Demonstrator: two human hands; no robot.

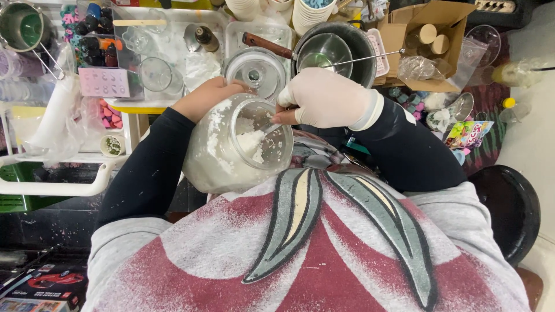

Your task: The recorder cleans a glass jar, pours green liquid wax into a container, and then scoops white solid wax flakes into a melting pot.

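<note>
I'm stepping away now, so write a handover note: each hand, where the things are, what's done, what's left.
Left hand: bare, gripping the tilted glass jar of white powder against the body.
Right hand: gloved, holding a spoon dipped into the jar's mouth.
Glass lid: off, lying on the tray behind the jar.
Done: jar opened, spoon in the powder.
Left: lid not yet back on.
</note>
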